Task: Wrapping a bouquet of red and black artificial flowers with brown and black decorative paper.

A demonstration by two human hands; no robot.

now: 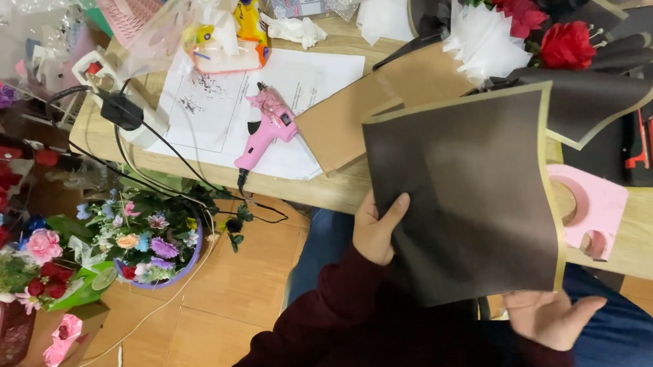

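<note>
Holding a dark, gold-edged wrapping sheet (464,193) over the lap, a seated person works at a cluttered florist's bench. From left: a basket of mixed flowers (146,240) on the floor, a pink glue gun (268,126) lying unused on white paper. The left hand (375,229) pinches the sheet's lower left edge; the right hand (551,318) supports its bottom corner, palm open. Beyond, red roses (566,43) already sit in similar dark wrap; by appearances, this sheet remains unattached.
</note>
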